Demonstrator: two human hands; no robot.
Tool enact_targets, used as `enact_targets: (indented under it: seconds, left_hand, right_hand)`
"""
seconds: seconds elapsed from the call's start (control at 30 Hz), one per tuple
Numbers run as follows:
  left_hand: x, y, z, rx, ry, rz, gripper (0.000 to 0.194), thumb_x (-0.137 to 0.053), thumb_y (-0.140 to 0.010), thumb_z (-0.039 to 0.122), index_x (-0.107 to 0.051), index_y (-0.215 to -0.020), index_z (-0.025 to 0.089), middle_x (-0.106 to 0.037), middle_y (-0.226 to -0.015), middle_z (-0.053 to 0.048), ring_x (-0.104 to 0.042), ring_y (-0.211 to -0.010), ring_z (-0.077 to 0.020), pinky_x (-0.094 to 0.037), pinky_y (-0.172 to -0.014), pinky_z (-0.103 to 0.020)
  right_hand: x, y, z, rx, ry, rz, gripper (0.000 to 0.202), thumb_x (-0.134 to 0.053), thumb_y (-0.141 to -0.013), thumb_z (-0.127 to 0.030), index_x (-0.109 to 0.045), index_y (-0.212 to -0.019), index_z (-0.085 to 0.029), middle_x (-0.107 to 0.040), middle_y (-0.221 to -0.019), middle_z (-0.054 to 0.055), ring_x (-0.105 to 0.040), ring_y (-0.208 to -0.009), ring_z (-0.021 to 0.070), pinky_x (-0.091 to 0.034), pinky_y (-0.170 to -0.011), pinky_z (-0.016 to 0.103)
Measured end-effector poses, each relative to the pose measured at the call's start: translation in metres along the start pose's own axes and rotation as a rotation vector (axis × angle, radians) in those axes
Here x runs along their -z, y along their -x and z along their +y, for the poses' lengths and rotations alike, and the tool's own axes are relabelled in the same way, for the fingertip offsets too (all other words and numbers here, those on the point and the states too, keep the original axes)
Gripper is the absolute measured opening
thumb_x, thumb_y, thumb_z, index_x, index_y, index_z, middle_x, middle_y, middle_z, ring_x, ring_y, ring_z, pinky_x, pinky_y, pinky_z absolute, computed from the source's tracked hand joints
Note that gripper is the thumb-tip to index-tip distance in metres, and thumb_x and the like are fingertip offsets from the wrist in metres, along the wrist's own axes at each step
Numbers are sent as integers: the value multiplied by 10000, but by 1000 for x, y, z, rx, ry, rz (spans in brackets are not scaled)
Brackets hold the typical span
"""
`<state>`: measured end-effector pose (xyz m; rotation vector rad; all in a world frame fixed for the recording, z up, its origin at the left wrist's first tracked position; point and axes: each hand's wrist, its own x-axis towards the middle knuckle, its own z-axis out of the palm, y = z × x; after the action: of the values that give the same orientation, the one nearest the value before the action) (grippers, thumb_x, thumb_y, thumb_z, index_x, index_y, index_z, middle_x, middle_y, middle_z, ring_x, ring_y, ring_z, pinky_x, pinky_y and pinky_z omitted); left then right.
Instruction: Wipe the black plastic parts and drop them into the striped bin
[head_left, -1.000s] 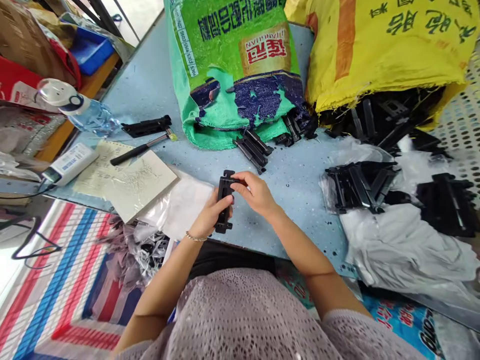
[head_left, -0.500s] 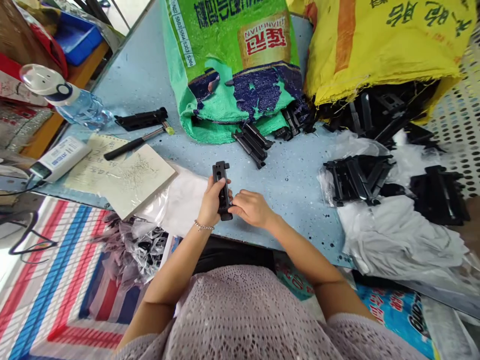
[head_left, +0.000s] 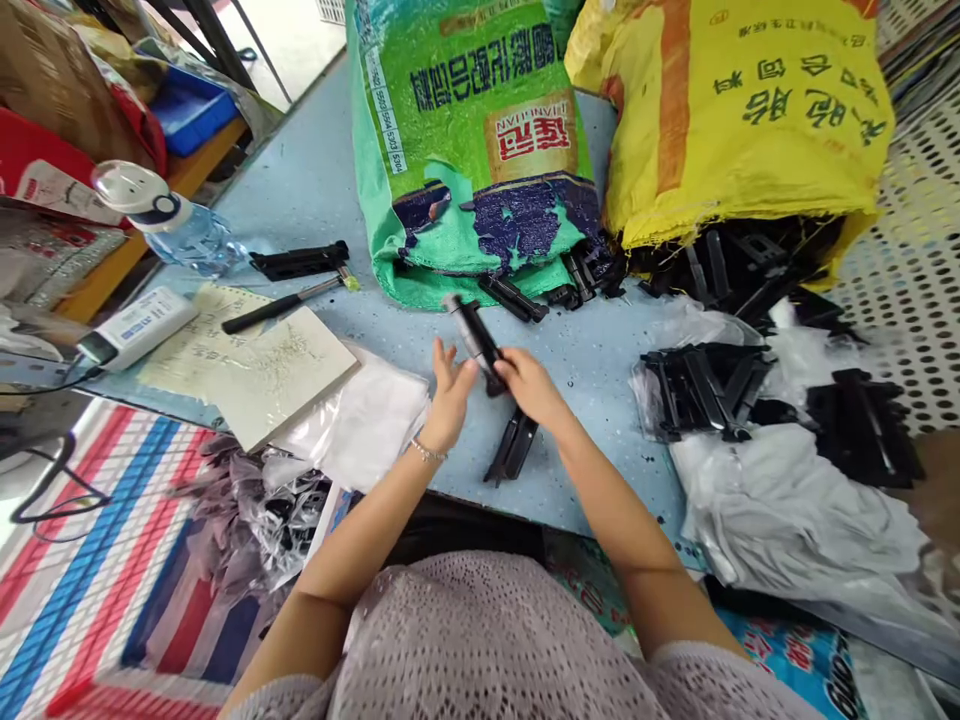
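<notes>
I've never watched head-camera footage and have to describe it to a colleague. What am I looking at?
There's no machine here: these are someone's two bare hands, seen by one camera worn on the head, looking forward and down. The right hand grips a black part, blurred in this picture. The left hand is open beside it; I can't tell whether it touches. On the blue table lie another black part, a black-handled tool, a green sack and a yellow sack.

Bare table (head_left: 615, 370) between right grip (head_left: 529, 385) and piled black parts (head_left: 705, 390), green sack (head_left: 480, 130) and yellow sack (head_left: 742, 110) blocking the far side, pad (head_left: 285, 375) obstructing the left.
</notes>
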<state>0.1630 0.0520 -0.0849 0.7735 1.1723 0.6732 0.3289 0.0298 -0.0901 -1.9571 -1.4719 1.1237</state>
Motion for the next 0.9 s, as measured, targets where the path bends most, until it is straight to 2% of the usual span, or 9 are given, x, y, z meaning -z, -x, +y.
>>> enact_targets:
  seconds: [0.13, 0.23, 0.33, 0.4, 0.5, 0.63, 0.77, 0.83, 0.9]
  left_hand:
    - [11, -2, 26, 28, -7, -10, 710, -638, -906, 474, -338, -1529, 312, -604, -1314, -83, -677, -974, -210, -571, -837, -335]
    - [15, 16, 28, -29, -185, -103, 764, -682, -867, 372, -345, -1546, 277, -551, -1429, -102, -641, -1128, -252, -545, -946, -367]
    - [18, 26, 23, -145, -281, -101, 810, -700, -830, 281, -342, -1555, 231, -454, -1548, -115, -506, -1351, -291, -455, -1090, -372]
    - [22, 24, 24, -120, -260, -71, 771, -667, -853, 305, -342, -1548, 225, -545, -1445, -121, -598, -1217, -264, -503, -999, -356]
    - [28, 15, 32, -4, -157, -17, 659, -606, -892, 392, -377, -1491, 240, -662, -1189, -85, -660, -813, -179, -534, -714, -306]
    - [38, 4, 34, 63, -165, -3, 381, -574, -908, 475, -565, -1185, 213, -694, -950, -49, -609, -677, -168, -478, -625, -287]
    - [35, 11, 7, 57, -562, 12, 271, -638, -887, 479, -579, -818, 223, -556, -629, -22, -628, -723, -258, -453, -706, -340]
    - [26, 24, -9, 62, -734, -41, 257, -650, -886, 471, -589, -818, 230, -511, -586, -24, -654, -770, -317, -454, -741, -381]
    - [15, 35, -20, 53, -832, -83, 286, -644, -891, 504, -623, -873, 220, -537, -606, -51, -675, -842, -363, -468, -778, -421]
  right_hand:
    - [3, 26, -34, 51, -85, 4, 385, -382, -1034, -538, -602, -953, -233, -642, -832, 29, -614, -773, 192, -471, -716, 308]
    - [1, 4, -43, 26, -115, 121, 369, -409, -1006, -556, -511, -844, -241, -588, -789, 22, -562, -726, 187, -429, -671, 305]
    - [-9, -16, -40, -143, -406, -88, 439, -298, -1024, -562, -399, -730, -253, -426, -597, -26, -413, -517, 149, -355, -525, 287]
    - [-18, -9, -38, -191, -512, -212, 492, -237, -1030, -595, -400, -718, -252, -395, -566, -37, -374, -474, 138, -332, -485, 282]
    - [-26, 30, -37, 56, -297, -262, 512, -337, -1012, -651, -534, -813, -223, -572, -712, 22, -531, -621, 163, -415, -589, 294]
    - [-22, 57, -33, 400, 108, -240, 503, -339, -1043, -598, -583, -823, -217, -627, -765, 54, -566, -700, 193, -418, -643, 317]
    - [4, -3, -14, 310, 321, 16, 397, -304, -1084, -371, -651, -980, -210, -679, -938, 99, -616, -882, 234, -464, -782, 356]
    - [19, -49, -1, 158, 496, 274, 326, -359, -1047, -241, -631, -1203, -152, -642, -1204, 193, -566, -1144, 310, -437, -939, 438]
    - [28, -83, 10, -7, 609, 306, 348, -399, -1005, -174, -597, -1274, -76, -625, -1237, 256, -534, -1185, 371, -417, -965, 517]
